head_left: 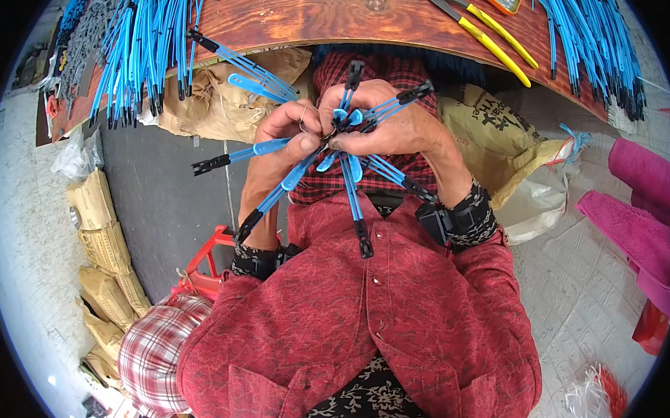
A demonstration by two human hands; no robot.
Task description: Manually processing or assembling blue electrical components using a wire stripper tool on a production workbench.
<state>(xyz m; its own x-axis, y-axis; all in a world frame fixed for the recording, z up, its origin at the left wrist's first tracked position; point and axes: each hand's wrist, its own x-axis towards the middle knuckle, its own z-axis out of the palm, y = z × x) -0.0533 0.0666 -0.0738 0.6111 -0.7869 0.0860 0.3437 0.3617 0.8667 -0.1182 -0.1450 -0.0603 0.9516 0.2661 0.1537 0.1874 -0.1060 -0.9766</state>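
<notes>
Above my lap, I hold a spoke-like bundle of blue rods [352, 186] with black end pieces and flat blue paddle-shaped parts, fanning out from a small dark hub [327, 139]. My left hand [282, 143] is closed, thumb and fingers pinched at the hub, with some of the blue rods passing by its fingers. A thin wire [302, 122] shows at its index finger. My right hand [398, 126] is closed round the other side of the bundle, its thumb pressed close to the hub. Fingers partly hide the hub's details.
On the wooden table [321, 14] lie yellow-handled pliers [499, 40]. Piles of blue rods hang over its edge at left [144, 44] and right [596, 48]. Paper sacks [503, 134] stand below. A red stool [205, 267] is at left, pink cloth [634, 214] at right.
</notes>
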